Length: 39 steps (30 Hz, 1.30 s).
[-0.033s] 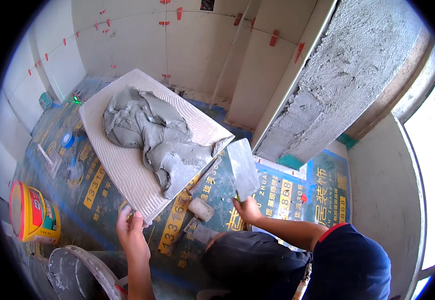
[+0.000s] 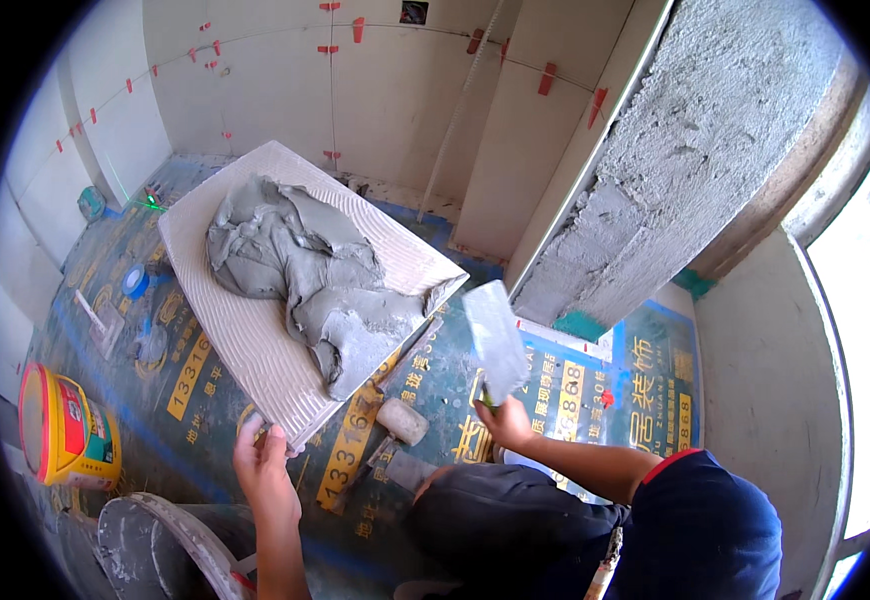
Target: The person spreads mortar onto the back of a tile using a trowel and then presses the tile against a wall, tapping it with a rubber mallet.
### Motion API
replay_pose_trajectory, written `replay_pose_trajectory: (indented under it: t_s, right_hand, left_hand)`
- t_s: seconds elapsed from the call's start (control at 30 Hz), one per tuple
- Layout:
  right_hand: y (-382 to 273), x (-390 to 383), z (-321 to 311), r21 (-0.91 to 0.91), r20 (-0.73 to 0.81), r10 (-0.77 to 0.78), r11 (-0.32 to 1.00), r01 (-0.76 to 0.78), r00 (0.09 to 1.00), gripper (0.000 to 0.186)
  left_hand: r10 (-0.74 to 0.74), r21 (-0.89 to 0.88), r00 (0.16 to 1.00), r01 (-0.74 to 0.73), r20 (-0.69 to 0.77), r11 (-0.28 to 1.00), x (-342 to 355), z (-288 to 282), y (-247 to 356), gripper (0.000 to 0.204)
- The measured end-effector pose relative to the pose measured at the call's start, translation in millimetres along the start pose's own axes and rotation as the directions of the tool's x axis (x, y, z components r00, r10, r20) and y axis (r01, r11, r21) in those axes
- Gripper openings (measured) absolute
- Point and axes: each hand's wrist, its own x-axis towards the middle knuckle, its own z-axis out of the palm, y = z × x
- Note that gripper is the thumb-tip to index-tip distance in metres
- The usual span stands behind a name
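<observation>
A large tile (image 2: 240, 350) with its ridged, pale back facing up lies tilted in front of me. Grey mortar (image 2: 290, 240) is heaped across its middle and reaches the right edge. My left hand (image 2: 267, 470) is closed on the tile's near corner, thumb on top and some fingers hidden. In my right hand (image 2: 508, 424) is a trowel, its handle mostly covered by my fingers. The trowel's flat, mortar-smeared blade (image 2: 497, 338) points away from me, just right of the tile and apart from it.
A yellow bucket (image 2: 100, 440) stands at the left, with a mortar-caked bucket (image 2: 170, 545) nearer me. A white-headed mallet (image 2: 402, 421) and blue tape roll (image 2: 135, 281) lie on printed floor covering. Behind are tiled walls with red wedges (image 2: 548, 78); a rough cement column (image 2: 695, 130) rises right.
My right hand and the trowel have shifted slightly right and toward me, and the blade has turned a little. My left hand, the tile and the mortar look the same.
</observation>
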Motion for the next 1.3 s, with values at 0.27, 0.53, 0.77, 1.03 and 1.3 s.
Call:
replay_pose_trajectory:
  t_s: [0.27, 0.53, 0.77, 1.03, 1.3]
  right_hand:
    - [-129.9, 68.4, -120.5, 0.688, 0.513, -0.251, 0.692, -0.218, 0.821, 0.018]
    - [-171.3, 107.7, -94.0, 0.808, 0.589, -0.388, 0.264, -0.527, 0.709, 0.019]
    - [-129.2, 120.1, -56.5, 0.721, 0.430, -0.397, 0.691, -0.044, 0.811, 0.010]
    - [-109.9, 130.7, -38.0, 0.031, 0.100, -0.658, 0.752, 0.659, 0.746, 0.022]
    - [-90.5, 141.8, -12.1, -0.185, 0.171, -0.680, 0.688, 0.702, 0.713, 0.046]
  left_hand:
    - [0.003, -0.039, 1.000, -0.003, -0.005, 0.999, 0.1, 3.5, -4.8, 0.030]
    - [-0.023, -0.047, 1.000, 0.022, -0.016, 0.999, -0.2, 3.9, -4.2, 0.032]
    - [-0.016, -0.027, 0.999, 0.016, -0.029, 1.000, -1.3, 3.2, -6.2, 0.035]
    - [-0.008, 0.062, 0.999, 0.010, -0.036, 0.998, -3.5, 4.7, 0.1, 0.034]
    - [0.008, 0.081, 1.000, -0.006, -0.024, 0.997, -3.9, 11.0, 7.1, 0.032]
